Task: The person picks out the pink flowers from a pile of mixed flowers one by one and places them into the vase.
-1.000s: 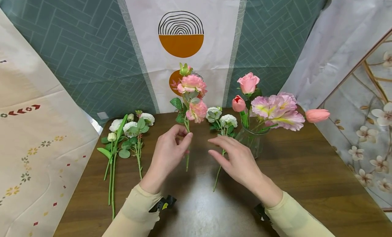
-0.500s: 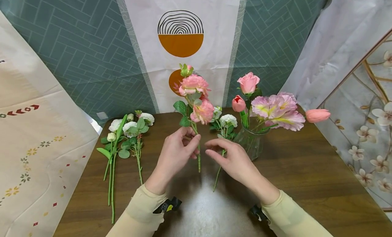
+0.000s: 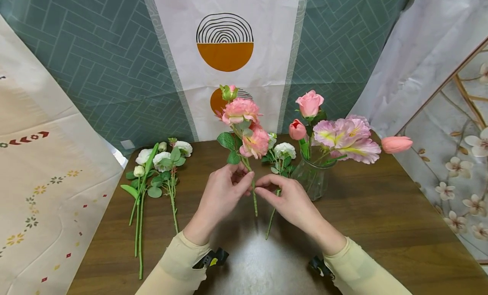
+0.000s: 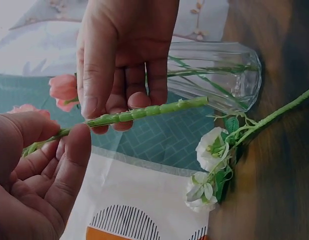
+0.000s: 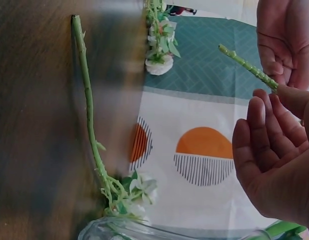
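My left hand (image 3: 225, 193) holds a pink peony spray (image 3: 254, 142) upright, thumb and fingers pinching its green stem below the leaves. The spray carries two full blooms and a bud on top. My right hand (image 3: 291, 202) has come to the same stem from the right; in the right wrist view its thumb and index finger pinch it just below the left fingers. In the left wrist view the bare lower stem (image 4: 159, 109) sticks out past both hands. Behind the right hand, a white flower spray (image 3: 284, 151) lies on the table, partly hidden.
A clear glass vase (image 3: 312, 183) holding a pink rose (image 3: 309, 103), pink tulips and a lilac ruffled flower (image 3: 347, 138) stands to the right. White flowers (image 3: 162, 161) with long green stems lie on the wooden table (image 3: 362, 227) at left. Patterned cloths hang around it.
My left hand has moved right and slightly nearer with the pink peony spray. My right hand has closed its fingers and taken hold of the stem.
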Demonstrator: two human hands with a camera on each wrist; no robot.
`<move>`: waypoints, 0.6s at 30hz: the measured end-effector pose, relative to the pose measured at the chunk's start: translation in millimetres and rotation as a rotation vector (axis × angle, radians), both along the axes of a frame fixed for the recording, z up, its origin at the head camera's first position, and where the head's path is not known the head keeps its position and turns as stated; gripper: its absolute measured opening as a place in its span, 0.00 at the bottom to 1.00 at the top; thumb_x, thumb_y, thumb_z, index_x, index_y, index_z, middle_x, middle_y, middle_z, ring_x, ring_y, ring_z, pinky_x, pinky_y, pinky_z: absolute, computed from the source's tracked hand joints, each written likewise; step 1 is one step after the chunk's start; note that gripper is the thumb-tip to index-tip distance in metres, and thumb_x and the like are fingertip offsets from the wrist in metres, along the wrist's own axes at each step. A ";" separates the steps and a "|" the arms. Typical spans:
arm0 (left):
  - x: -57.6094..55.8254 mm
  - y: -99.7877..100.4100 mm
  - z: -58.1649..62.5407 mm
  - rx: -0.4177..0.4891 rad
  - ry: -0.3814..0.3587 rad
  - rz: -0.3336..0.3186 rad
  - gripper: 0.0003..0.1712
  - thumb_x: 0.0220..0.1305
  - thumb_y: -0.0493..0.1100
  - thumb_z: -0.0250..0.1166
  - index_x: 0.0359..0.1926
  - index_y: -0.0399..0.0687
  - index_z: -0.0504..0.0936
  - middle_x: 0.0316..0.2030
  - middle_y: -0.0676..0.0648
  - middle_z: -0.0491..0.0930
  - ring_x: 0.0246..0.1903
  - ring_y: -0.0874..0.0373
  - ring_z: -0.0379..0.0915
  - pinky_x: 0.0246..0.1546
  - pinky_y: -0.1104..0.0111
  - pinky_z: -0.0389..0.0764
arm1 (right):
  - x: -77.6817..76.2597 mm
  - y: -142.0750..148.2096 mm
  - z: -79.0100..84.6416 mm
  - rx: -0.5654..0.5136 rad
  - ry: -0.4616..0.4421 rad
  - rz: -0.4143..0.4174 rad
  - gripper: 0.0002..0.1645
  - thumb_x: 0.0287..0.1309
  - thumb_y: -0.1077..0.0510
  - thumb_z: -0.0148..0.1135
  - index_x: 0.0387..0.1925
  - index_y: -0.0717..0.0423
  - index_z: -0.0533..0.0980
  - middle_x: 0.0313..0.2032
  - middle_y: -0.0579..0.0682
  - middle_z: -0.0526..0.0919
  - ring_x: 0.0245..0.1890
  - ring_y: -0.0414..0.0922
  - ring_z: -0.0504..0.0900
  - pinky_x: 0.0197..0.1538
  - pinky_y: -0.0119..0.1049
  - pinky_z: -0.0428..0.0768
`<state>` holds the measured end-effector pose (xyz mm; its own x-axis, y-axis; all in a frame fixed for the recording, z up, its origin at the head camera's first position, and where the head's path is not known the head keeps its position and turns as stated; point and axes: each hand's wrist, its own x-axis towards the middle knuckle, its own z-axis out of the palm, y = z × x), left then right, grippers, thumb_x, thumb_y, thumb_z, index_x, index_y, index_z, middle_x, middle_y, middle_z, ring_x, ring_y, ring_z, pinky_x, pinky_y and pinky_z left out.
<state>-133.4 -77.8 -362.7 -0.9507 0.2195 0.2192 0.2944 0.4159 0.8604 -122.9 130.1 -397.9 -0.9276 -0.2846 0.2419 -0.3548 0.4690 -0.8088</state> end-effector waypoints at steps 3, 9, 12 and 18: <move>0.0 0.9 -0.7 -0.009 0.001 0.001 0.05 0.78 0.42 0.71 0.41 0.48 0.87 0.28 0.54 0.85 0.29 0.52 0.88 0.29 0.64 0.83 | -0.4 -0.4 -1.3 -0.003 0.006 -0.003 0.05 0.74 0.52 0.75 0.48 0.41 0.89 0.42 0.32 0.90 0.39 0.38 0.84 0.44 0.40 0.81; -0.2 2.3 -1.4 -0.016 0.021 -0.009 0.05 0.78 0.42 0.71 0.41 0.48 0.88 0.29 0.55 0.86 0.30 0.56 0.87 0.32 0.65 0.85 | -0.8 -1.2 -3.3 -0.012 0.011 -0.009 0.05 0.73 0.53 0.75 0.47 0.41 0.89 0.40 0.31 0.89 0.38 0.37 0.83 0.44 0.39 0.81; -0.3 2.5 -1.4 -0.021 0.039 -0.017 0.05 0.78 0.41 0.71 0.40 0.48 0.88 0.29 0.55 0.86 0.29 0.61 0.85 0.34 0.65 0.85 | -0.9 -1.4 -3.6 -0.019 0.006 -0.008 0.05 0.73 0.53 0.75 0.47 0.41 0.89 0.39 0.31 0.89 0.38 0.38 0.83 0.44 0.39 0.81; -0.1 3.3 -2.2 -0.047 0.088 -0.019 0.03 0.76 0.41 0.73 0.40 0.49 0.89 0.32 0.54 0.85 0.31 0.61 0.83 0.35 0.65 0.84 | -1.1 -1.8 -3.5 -0.022 -0.002 -0.008 0.05 0.72 0.54 0.76 0.46 0.43 0.88 0.38 0.33 0.89 0.38 0.39 0.84 0.44 0.39 0.82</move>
